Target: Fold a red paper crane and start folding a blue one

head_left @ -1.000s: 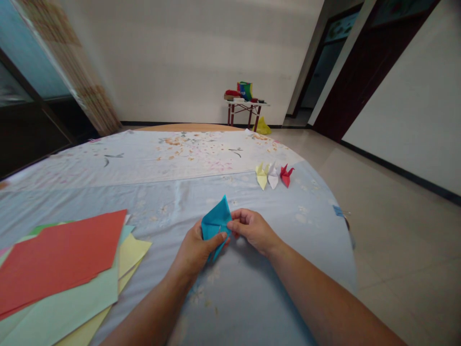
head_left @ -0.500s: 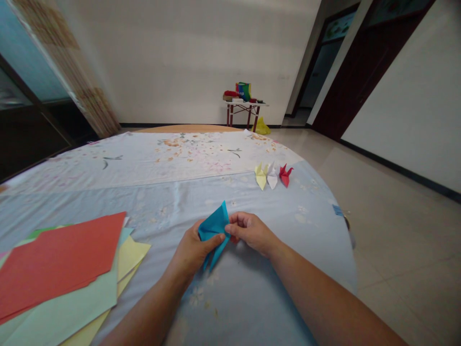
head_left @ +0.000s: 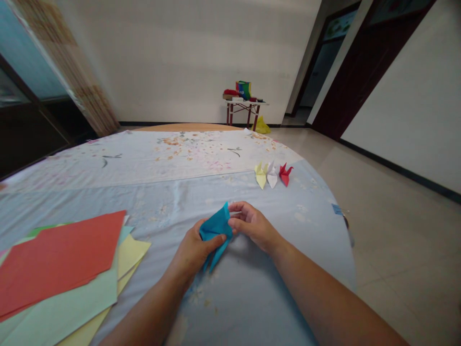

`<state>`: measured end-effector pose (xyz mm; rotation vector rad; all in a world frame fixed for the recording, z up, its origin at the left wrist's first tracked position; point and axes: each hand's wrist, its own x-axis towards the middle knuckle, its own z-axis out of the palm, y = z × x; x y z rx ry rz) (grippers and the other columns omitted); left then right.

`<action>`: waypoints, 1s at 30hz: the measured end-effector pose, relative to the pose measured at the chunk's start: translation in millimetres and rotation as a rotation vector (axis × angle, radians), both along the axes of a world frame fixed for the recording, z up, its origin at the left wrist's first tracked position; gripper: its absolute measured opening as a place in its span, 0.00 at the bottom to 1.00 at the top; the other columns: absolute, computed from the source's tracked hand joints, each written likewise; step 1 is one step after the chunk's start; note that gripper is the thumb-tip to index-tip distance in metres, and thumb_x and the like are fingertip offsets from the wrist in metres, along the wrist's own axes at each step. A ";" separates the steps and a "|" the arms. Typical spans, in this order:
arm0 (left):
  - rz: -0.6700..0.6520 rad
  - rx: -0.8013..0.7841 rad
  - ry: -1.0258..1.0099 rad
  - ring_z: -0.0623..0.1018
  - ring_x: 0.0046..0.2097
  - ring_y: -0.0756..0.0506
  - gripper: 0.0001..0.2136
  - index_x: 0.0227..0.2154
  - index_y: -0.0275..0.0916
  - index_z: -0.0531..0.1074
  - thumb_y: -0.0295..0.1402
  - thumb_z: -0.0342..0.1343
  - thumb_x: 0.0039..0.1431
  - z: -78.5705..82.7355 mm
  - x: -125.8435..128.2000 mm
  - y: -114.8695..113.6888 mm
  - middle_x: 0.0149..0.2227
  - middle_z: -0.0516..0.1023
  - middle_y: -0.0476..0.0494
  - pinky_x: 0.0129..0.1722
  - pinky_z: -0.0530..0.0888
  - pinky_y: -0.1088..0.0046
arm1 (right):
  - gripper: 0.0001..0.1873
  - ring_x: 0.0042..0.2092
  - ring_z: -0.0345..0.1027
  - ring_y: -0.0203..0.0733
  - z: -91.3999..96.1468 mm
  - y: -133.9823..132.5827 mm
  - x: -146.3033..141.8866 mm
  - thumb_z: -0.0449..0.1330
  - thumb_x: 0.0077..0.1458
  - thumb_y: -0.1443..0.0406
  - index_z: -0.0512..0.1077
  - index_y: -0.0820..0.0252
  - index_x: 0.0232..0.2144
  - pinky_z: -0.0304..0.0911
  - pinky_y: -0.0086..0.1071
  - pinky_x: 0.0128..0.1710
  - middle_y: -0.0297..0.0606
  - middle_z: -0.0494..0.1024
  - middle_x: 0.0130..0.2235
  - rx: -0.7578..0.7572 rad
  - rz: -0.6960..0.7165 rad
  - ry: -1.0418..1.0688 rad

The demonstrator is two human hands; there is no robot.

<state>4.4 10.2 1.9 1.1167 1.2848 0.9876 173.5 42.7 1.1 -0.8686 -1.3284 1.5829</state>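
A folded blue paper piece (head_left: pixel 216 230) is held just above the table's pale blue cloth (head_left: pixel 252 288), between both my hands. My left hand (head_left: pixel 194 250) grips its lower left part, thumb on top. My right hand (head_left: pixel 252 226) pinches its upper right edge with curled fingers. Beyond them, three small folded paper figures stand in a row: a yellow one (head_left: pixel 260 176), a white one (head_left: pixel 272 175) and a red one (head_left: pixel 285 174).
A fanned pile of coloured sheets lies at the left, with a red sheet (head_left: pixel 57 259) on top of green and yellow ones. The round table's right edge (head_left: pixel 351 240) drops to a tiled floor. A small cluttered table (head_left: pixel 245 103) stands by the far wall.
The blue paper has tilted and its tip has sunk lower. My right hand has shifted slightly up and onto its upper edge. My left hand keeps its hold.
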 end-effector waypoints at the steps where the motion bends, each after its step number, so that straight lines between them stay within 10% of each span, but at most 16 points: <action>1: 0.001 0.005 0.015 0.76 0.31 0.46 0.21 0.39 0.36 0.72 0.35 0.64 0.38 -0.2 -0.1 0.0 0.30 0.78 0.46 0.32 0.71 0.72 | 0.21 0.38 0.66 0.37 -0.2 0.3 1.4 0.65 0.42 0.60 0.67 0.56 0.40 0.63 0.30 0.34 0.36 0.71 0.37 0.016 0.005 -0.033; 30: -0.122 0.011 0.166 0.75 0.33 0.45 0.20 0.42 0.35 0.69 0.36 0.60 0.44 5.0 5.4 -7.8 0.32 0.77 0.45 0.33 0.70 0.71 | 0.12 0.24 0.60 0.29 4.7 -2.0 -1.6 0.68 0.36 0.62 0.71 0.65 0.19 0.56 0.26 0.28 0.29 0.70 0.21 -0.172 -0.033 0.051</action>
